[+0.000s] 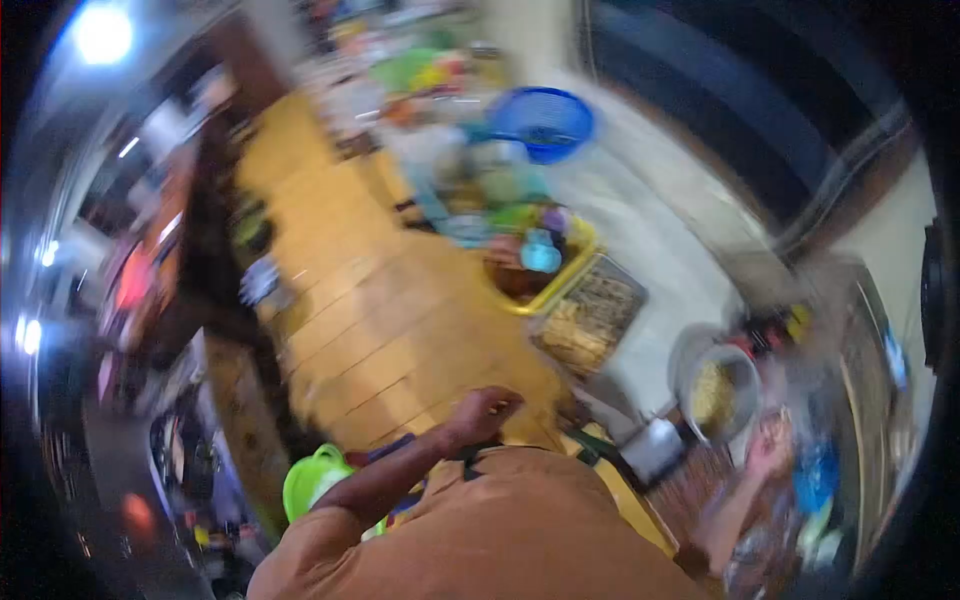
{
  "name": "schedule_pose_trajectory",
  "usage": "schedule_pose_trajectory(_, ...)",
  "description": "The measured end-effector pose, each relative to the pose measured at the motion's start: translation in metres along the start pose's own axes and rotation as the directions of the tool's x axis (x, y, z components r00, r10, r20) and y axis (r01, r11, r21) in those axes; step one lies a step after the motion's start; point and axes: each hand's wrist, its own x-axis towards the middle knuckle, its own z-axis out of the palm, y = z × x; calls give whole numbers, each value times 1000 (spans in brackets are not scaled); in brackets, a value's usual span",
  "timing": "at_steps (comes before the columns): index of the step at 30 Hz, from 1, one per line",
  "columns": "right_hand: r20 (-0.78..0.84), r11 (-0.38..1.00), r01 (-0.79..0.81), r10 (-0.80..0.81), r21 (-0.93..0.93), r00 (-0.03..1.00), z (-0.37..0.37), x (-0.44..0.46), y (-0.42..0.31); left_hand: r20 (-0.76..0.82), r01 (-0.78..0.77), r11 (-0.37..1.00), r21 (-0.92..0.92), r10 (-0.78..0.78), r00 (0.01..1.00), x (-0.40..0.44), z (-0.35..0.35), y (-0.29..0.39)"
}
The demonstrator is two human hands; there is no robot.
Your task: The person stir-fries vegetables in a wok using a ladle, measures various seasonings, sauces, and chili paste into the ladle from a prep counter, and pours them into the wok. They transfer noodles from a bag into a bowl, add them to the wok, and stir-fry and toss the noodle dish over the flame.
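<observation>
The left arm (pixel 390 474) is bent. It goes up and to the right from the lower left of the frame. The left hand (pixel 490 408) is near the middle, a bit low, with its fingers pointing to the right. The fingers look curled in, but blur hides how tightly. The right arm (pixel 722 522) goes up from the lower right of the frame. It leans to the right. The right hand (pixel 770 446) is at its top end, well apart from the left one. It is too blurry to tell how its fingers bend.
</observation>
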Motion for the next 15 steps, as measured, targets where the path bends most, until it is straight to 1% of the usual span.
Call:
schedule_pose_trajectory(1,74,988,-154,152,18,986,23,-27,17,-71,24,999,20,-23,997,-17,-27,-15)
schedule_pose_trajectory(2,787,740,-650,291,176,544,-11,15,49,-146,41,999,-1,-41,989,-31,-49,-34)
schedule_pose_trajectory(3,834,732,-678,329,72,443,9,-5,71,-199,45,999,-27,-49,979,-48,-63,-48)
schedule_pose_trajectory(4,818,522,-852,472,41,328,35,-31,98,-275,73,996,-48,-84,958,-60,-77,-50)
schedule_pose_trajectory(5,816,649,-760,450,-21,362,52,-55,129,-287,140,987,-79,-157,945,-73,-90,-47)
schedule_pose_trajectory(6,851,593,-802,457,-75,259,86,-93,161,-295,197,974,-114,-222,929,-81,-107,-48)
schedule_pose_trajectory(7,876,528,-838,459,-135,148,119,-131,192,-356,210,968,-135,-245,902,-89,-117,-54)
schedule_pose_trajectory(9,760,481,-797,649,-366,43,161,-176,245,-461,121,973,-196,-200,865,-104,-132,-72)
schedule_pose_trajectory(10,741,280,-811,621,-513,-255,195,-213,270,-507,78,985,-157,-148,849,-110,-143,-79)
schedule_pose_trajectory(11,671,176,-814,672,-554,-312,219,-254,287,-562,92,979,-180,-179,808,-116,-150,-86)
schedule_pose_trajectory(13,603,-90,-783,587,-615,-541,251,-308,345,-623,48,965,-258,-205,755,-116,-163,-98)
schedule_pose_trajectory(14,576,-118,-760,580,-639,-576,266,-330,370,-659,30,955,-295,-227,717,-120,-171,-105)
schedule_pose_trajectory(15,470,-188,-693,610,-696,-638,278,-351,395,-685,34,953,-302,-242,688,-128,-180,-108)
